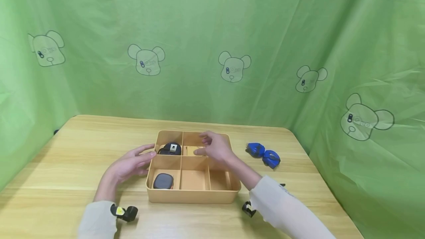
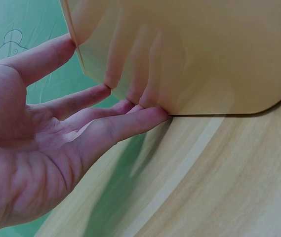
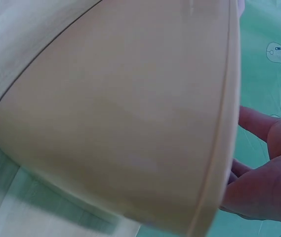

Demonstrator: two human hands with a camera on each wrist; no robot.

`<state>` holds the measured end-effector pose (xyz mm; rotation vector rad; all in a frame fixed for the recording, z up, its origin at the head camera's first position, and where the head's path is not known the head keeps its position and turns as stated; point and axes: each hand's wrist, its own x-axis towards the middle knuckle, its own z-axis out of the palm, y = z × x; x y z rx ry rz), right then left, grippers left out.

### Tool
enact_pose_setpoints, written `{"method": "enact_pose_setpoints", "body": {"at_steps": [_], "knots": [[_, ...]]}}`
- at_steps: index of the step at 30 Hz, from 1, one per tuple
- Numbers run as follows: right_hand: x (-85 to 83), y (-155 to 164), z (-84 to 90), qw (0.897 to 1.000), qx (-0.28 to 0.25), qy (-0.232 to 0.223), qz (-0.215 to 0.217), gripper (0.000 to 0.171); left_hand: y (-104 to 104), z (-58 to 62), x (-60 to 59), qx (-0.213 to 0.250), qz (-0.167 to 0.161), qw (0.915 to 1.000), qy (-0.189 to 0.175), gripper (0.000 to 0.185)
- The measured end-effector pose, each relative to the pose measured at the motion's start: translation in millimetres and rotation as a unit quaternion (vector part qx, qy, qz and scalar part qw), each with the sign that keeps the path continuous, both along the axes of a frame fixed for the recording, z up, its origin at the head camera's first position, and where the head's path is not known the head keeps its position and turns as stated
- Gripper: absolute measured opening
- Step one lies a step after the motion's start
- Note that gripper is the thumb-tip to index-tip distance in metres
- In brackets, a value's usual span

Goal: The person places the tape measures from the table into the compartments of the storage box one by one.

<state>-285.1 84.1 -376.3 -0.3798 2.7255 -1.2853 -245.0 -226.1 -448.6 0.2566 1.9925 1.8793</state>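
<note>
A tan divided box [image 1: 192, 196] stands on the table. My left hand [image 1: 134, 162] is at its left side, and in the left wrist view the extended fingertips touch the outer wall. My right hand [image 1: 217, 147] reaches over the back right compartment, thumb and fingers apart; nothing shows between them, and the hand hides part of that compartment. A black tape measure [image 1: 173, 149] with a metal end hook lies in the back left compartment. In the front left compartment sits a dark grey rounded-square case [image 1: 163, 181].
Two blue tape measures [image 1: 255, 150] with black parts lie side by side on the wooden table [image 1: 109, 135], right of the box. A green curtain [image 1: 192, 95] with bear-head drawings surrounds the table at the back and sides. Each wrist wears a small black camera [image 1: 130, 214].
</note>
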Motion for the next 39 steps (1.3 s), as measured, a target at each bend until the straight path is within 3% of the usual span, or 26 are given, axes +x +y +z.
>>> {"method": "enact_pose_setpoints", "body": {"at_steps": [16,30,39], "knots": [[5.1,21,-3.5,0.996,-0.068,0.034,-0.056,0.041,-1,-1.8,0.6,0.000,0.001,1.0000,0.003,0.076],[7.2,45,-4.6,0.989,-0.079,0.086,-0.096,0.033,0,-2.1,-0.7,0.007,0.003,1.0000,-0.003,0.075],[10.0,59,-4.7,0.982,-0.074,0.120,-0.127,0.019,-1,-2.5,-1.1,0.000,0.002,1.0000,0.000,0.076]]}}
